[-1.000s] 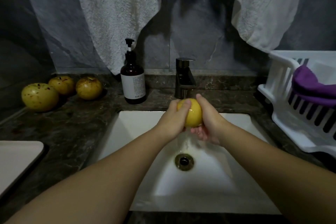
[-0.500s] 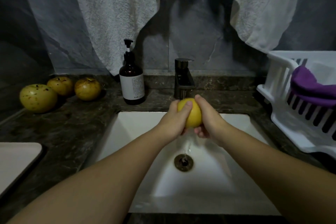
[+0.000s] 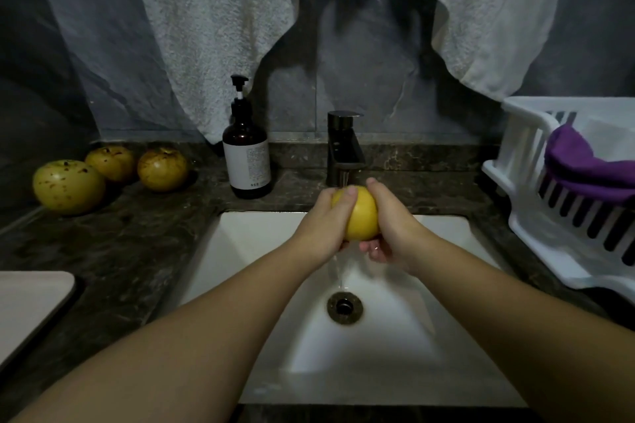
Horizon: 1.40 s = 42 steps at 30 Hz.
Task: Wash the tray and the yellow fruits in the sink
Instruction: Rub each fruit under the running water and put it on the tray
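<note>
Fruit in hand: I held one yellow fruit (image 3: 361, 216) over the sink (image 3: 261, 251), right under the tap (image 3: 344, 151), at about 12 o'clock from the drain (image 3: 344, 306).
Left hand: my left hand (image 3: 326, 223) was curled round the fruit's left side, thumb lying across its top.
Right hand: my right hand (image 3: 388, 227) clasped the fruit's right side, fingers wrapped underneath.
Water: a thin stream ran from the tap onto the fruit and fell from below my hands toward the drain.
Other fruits: three spotted yellow fruits (image 3: 68, 187) sat together on the dark counter (image 3: 120, 251) at 10 o'clock from the sink, well apart from it.
Tray: the pale tray (image 3: 27, 299) lay on the counter at 9 o'clock, cut off by the picture's left edge.
Soap bottle: a brown pump bottle (image 3: 246, 154) stood at 11 o'clock, just left of the tap.
Rack: a white dish rack (image 3: 536, 216) at 3 o'clock held a purple cloth (image 3: 580, 168).
Towels: two pale towels (image 3: 220, 27) hung on the wall at 12 o'clock.
</note>
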### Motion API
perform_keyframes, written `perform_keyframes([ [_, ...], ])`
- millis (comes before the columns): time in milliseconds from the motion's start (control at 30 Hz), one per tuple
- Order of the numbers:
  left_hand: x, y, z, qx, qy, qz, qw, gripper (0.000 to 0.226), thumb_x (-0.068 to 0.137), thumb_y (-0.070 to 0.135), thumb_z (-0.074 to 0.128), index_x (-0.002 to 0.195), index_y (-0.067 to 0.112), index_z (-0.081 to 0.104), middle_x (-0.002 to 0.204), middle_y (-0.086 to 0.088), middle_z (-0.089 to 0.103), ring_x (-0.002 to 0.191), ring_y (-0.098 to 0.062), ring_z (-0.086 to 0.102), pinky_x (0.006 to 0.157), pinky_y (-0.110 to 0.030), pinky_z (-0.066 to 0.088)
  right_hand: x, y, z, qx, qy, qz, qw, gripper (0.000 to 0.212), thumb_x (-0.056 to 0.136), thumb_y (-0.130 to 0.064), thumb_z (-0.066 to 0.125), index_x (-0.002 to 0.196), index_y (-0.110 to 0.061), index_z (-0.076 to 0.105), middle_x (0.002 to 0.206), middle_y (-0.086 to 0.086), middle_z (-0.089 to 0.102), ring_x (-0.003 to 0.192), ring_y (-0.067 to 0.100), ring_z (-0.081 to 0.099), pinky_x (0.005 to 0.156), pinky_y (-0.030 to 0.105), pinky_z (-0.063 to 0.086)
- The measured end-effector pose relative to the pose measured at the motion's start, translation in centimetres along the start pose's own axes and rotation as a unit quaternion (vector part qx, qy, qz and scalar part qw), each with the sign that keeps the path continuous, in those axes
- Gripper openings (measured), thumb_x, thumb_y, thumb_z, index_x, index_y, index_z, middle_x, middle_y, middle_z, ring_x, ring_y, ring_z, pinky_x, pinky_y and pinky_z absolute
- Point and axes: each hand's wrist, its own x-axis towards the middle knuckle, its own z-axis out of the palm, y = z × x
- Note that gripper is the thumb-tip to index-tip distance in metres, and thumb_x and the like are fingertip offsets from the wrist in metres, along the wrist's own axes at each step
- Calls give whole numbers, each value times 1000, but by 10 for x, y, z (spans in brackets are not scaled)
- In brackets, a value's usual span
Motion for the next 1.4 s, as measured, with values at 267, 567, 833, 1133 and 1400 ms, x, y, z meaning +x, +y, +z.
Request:
perform_keyframes([
  [267,1,-4,1,22,-9,-14,1000,61,101,69,39,141,23,44,113,-8,66,88,-21,67,75,-37,58,-1,0,0,-42,27,-82,995,54,89,-75,41,122,-34,54,94,5,68,75,21,68,48,26,47],
  [567,1,-4,0,16,-6,24,1000,52,105,60,43,148,31,37,124,-6,61,97,-20,67,74,-34,55,-2,2,-3,38,-30,41,998,71,90,-78,41,114,-15,60,70,14,67,45,18,61,37,20,39],
  [833,2,-3,1,-15,4,-10,1000,45,105,61,40,134,28,48,113,-10,67,83,-19,67,66,-30,51,-1,1,1,-3,-19,-25,1000,54,94,-75,39,120,-30,54,86,17,73,53,20,66,41,21,40],
  [1133,0,-4,4,-1,2,-22,1000,53,101,66,44,137,26,45,101,-9,67,74,-22,65,63,-31,51,6,3,-1,28,-6,7,1000,59,90,-77,41,117,-27,56,76,16,72,48,22,66,39,19,39],
  [1400,0,-5,2,-10,6,-20,1000,48,103,62,44,140,32,41,116,-12,66,79,-23,67,61,-28,50,6,3,3,-2,-24,-13,1000,56,93,-75,38,122,-29,53,91,20,72,54,24,69,39,20,38],
])
